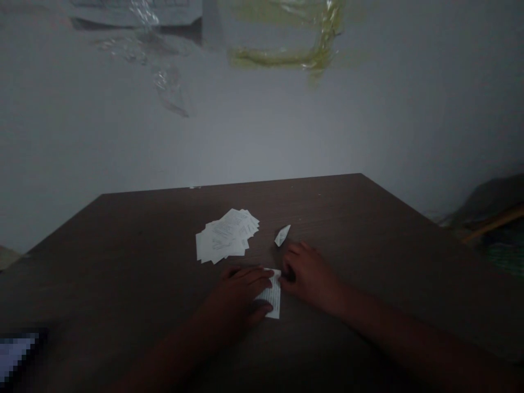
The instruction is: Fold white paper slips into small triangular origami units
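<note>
A small printed paper slip (273,297) lies on the dark wooden table (368,229) in front of me. My left hand (239,297) rests flat on the slip's left part, fingers stretched out over it. My right hand (309,273) sits at the slip's upper right corner, fingers curled and pinching its edge. A loose pile of several similar printed slips (226,236) lies just beyond my left hand. A small folded paper piece (282,235) lies on the table just beyond my right hand.
A pale wall (262,136) rises right behind the table's far edge, with clear and yellowish plastic (286,38) stuck high on it. A pixelated object (14,357) sits at the near left corner. Dim clutter (491,224) lies beyond the table's right side.
</note>
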{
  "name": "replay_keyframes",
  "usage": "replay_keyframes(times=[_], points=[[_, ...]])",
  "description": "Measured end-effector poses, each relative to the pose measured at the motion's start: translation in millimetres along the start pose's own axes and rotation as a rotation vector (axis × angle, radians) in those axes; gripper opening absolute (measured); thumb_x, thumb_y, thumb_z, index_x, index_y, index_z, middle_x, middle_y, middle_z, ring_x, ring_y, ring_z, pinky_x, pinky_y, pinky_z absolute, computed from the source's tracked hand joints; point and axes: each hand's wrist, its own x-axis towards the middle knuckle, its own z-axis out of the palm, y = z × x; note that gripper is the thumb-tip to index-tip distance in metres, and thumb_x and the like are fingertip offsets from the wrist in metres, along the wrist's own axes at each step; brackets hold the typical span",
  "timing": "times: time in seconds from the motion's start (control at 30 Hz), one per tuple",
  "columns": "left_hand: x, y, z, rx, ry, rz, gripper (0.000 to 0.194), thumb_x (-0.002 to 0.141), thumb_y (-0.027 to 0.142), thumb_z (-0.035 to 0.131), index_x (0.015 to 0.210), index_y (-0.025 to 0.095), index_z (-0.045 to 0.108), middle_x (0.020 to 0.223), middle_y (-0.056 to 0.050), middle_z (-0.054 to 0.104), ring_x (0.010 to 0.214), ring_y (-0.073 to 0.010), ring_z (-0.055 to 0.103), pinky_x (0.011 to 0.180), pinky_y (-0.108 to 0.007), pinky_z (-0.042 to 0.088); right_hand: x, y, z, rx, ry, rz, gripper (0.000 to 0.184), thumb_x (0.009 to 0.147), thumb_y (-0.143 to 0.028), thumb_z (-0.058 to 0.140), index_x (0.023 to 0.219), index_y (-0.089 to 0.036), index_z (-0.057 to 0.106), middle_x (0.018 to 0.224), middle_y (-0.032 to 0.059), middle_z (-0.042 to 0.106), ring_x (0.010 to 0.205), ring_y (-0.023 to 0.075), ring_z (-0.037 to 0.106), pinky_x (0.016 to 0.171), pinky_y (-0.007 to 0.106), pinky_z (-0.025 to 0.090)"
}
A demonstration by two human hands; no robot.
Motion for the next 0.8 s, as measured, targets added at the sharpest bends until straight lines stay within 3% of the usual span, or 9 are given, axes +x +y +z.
replay_keyframes(times=[0.17, 0.37, 0.63, 0.8], points=[[1.4, 2.6, -1.7, 0.006, 0.018, -0.010, 0.065, 0.102, 0.022, 0.080, 0.164, 0.035, 0.071, 0.169, -0.006, 0.074, 0.158, -0.0383, 0.067, 0.137, -0.061, 0.049, -14.3, -12.0, 0.8, 0.015, -0.072, -0.058, 0.022, 0.089, -0.025, 0.093, 0.090, -0.021, 0.072, 0.106, 0.0085, 0.073, 0.110, 0.0327, 0.065, 0.089, 0.042, 0.046], [3.4, 4.1, -7.4, -0.021, -0.028, -0.013, 0.068, 0.100, 0.020, 0.080, 0.166, 0.031, 0.069, 0.172, -0.011, 0.070, 0.161, -0.0404, 0.062, 0.134, -0.066, 0.048, 7.1, 5.1, -2.9, 0.002, 0.014, 0.035, 0.022, 0.089, -0.019, 0.090, 0.084, -0.021, 0.068, 0.106, 0.0099, 0.074, 0.106, 0.0321, 0.065, 0.086, 0.041, 0.045], [7.5, 7.7, -5.2, 0.003, -0.019, -0.056, 0.070, 0.095, 0.025, 0.091, 0.163, 0.029, 0.072, 0.169, -0.010, 0.072, 0.155, -0.0441, 0.065, 0.133, -0.067, 0.047, -8.3, -6.0, 2.2, 0.036, -0.059, -0.082, 0.024, 0.082, -0.022, 0.097, 0.093, -0.020, 0.076, 0.108, 0.0082, 0.075, 0.108, 0.0314, 0.066, 0.093, 0.042, 0.050], [8.8, 5.1, -3.5, 0.006, -0.027, -0.043, 0.074, 0.096, 0.030, 0.093, 0.166, 0.030, 0.069, 0.169, -0.011, 0.071, 0.157, -0.0430, 0.063, 0.133, -0.067, 0.047, 3.1, 0.5, -4.5, 0.014, -0.024, 0.002, 0.023, 0.084, -0.020, 0.094, 0.083, -0.020, 0.071, 0.101, 0.0074, 0.071, 0.101, 0.0284, 0.063, 0.083, 0.038, 0.044]])
